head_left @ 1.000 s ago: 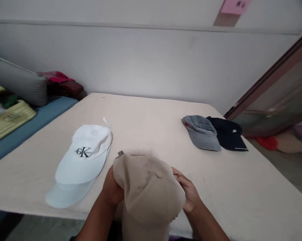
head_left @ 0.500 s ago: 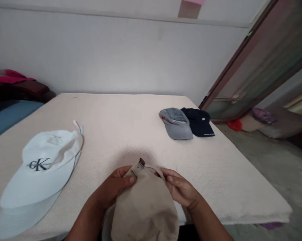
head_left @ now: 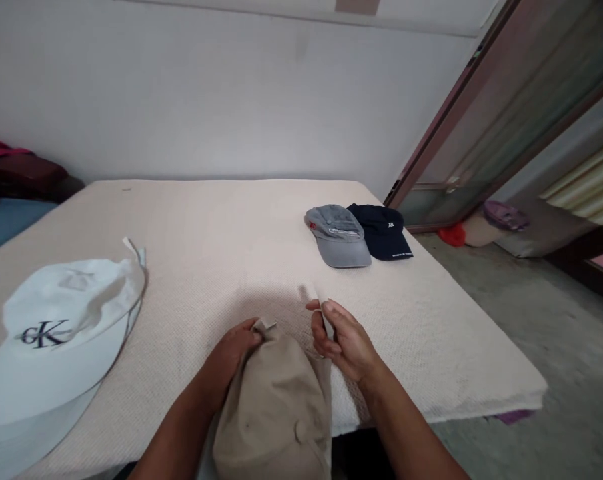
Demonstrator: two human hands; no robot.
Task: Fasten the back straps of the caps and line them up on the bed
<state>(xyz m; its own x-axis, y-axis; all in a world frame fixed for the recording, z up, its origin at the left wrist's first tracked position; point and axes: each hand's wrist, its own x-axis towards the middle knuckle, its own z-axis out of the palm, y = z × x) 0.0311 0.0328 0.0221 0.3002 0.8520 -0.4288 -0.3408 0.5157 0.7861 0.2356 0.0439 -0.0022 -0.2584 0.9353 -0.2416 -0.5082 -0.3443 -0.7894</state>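
Observation:
A beige cap (head_left: 276, 407) is at the near edge of the table, its crown toward me. My left hand (head_left: 234, 350) is closed on the cap's back edge, beside a small pale strap end. Just right of the cap, my right hand (head_left: 344, 337) pinches a thin pale strap that sticks up between thumb and fingers. Whether the strap joins the beige cap is partly hidden by the hand. White caps (head_left: 66, 340), the top one with dark letters, lie stacked at the left.
A grey cap (head_left: 339, 237) and a navy cap (head_left: 384, 233) overlap at the table's back right. The table (head_left: 206, 233) has a pale textured cover. Beyond its right edge are the floor and a purple-and-red item; blue and dark red items sit at far left.
My right hand has moved up and away from the beige cap, drawing the strap out. The buckle at the left hand is no longer visible. The view has shifted slightly right.

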